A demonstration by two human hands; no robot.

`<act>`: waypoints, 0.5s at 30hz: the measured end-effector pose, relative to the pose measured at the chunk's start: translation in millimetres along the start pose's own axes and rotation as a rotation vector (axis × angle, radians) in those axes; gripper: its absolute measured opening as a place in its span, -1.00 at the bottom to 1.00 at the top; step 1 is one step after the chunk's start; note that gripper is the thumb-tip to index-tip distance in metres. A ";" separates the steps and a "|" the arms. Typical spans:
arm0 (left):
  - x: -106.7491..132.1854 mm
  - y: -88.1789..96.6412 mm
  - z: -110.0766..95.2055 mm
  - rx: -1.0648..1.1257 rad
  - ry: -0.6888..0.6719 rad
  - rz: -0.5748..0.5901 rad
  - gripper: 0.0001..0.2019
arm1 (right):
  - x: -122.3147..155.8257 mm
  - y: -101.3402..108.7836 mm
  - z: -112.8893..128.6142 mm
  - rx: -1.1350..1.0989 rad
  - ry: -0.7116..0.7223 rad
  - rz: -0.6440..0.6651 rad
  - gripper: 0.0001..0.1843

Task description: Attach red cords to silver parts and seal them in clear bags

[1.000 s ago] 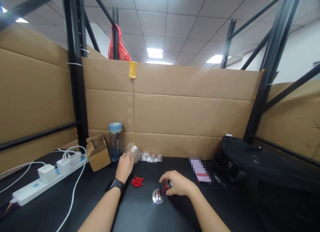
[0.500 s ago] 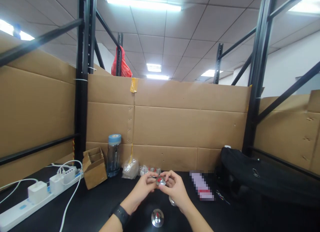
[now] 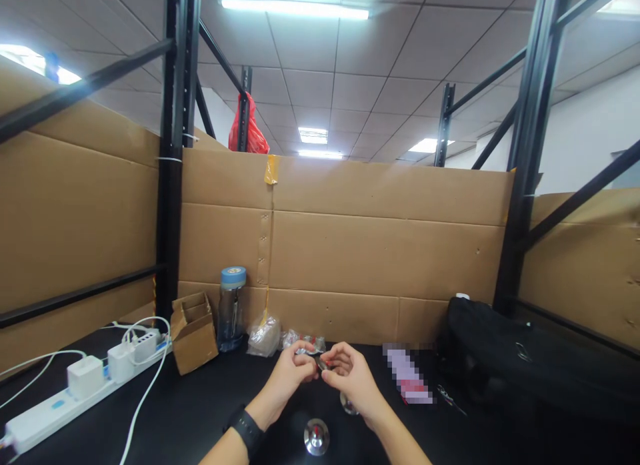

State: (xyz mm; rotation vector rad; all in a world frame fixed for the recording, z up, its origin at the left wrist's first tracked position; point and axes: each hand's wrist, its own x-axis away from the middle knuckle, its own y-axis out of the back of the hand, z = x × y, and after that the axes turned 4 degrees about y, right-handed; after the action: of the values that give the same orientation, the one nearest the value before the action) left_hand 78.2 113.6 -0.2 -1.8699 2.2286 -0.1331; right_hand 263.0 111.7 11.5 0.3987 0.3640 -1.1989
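Observation:
My left hand [image 3: 293, 371] and my right hand [image 3: 350, 377] meet above the black table [image 3: 190, 411], fingertips pinched together on a small shiny metal part [image 3: 320, 362] held between them. My left wrist wears a black watch [image 3: 246, 426]. Below the hands a round silver metal disc with a red centre [image 3: 317, 435] lies on the table. A second metal piece [image 3: 347, 405] shows just under my right hand.
A clear bag [image 3: 264, 337] and small packets [image 3: 303, 342] lie by the cardboard wall [image 3: 380, 251]. A blue-lidded bottle [image 3: 231, 307], a small cardboard box [image 3: 194, 331] and a white power strip with cables [image 3: 85, 385] stand left. A black bag [image 3: 520, 358] lies right.
My left hand left the clear bag and joined my right hand, which lifted the metal part off the table. The view tilted up, so the red pieces dropped out of sight.

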 end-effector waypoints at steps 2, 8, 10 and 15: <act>-0.3 2.8 -3.2 -0.070 -0.030 0.032 -0.60 | -0.6 7.0 1.9 0.051 -0.012 0.025 -0.55; 3.2 9.0 -6.8 -0.370 -0.124 0.111 -0.66 | 1.8 9.6 5.4 -0.057 -0.077 0.052 -0.49; 2.3 10.2 -5.5 -0.360 -0.142 0.120 -0.64 | 2.0 6.7 7.0 -0.124 -0.081 0.037 -0.47; 1.1 20.8 -15.8 -0.434 -0.194 0.062 -0.65 | -0.2 13.4 15.8 -0.186 -0.009 -0.006 -0.54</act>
State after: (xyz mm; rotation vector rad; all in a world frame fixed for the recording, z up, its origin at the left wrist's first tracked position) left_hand 54.4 115.1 10.6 -1.9064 2.3063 0.5620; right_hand 276.6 108.4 26.9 0.2313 0.4654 -1.1613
